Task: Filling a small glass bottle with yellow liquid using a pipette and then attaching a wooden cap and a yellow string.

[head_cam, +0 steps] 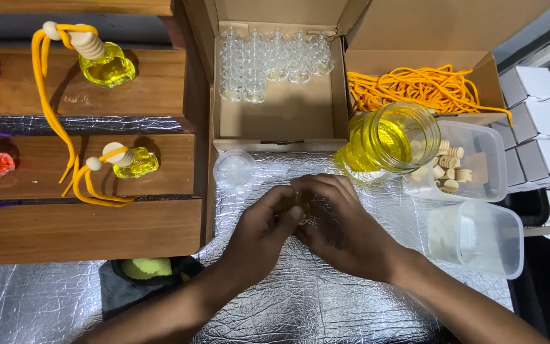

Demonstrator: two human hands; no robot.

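My left hand [261, 228] and my right hand [338, 223] meet over the silver foil mat [300, 299], fingers closed together around a small glass bottle [303, 210] with yellow liquid, mostly hidden by the fingers. Just beyond the hands stands a glass jar of yellow liquid [391, 140]. A small round clear lid [234, 169] lies to the left of the hands.
A cardboard box [275, 114] holds several empty small glass bottles. Orange cords [421, 86] fill another box. A clear tub of wooden caps [469, 162] and a second tub [479, 239] sit right. Wooden shelves [84, 229] at left carry filled yellow bottles [106, 64] with cords.
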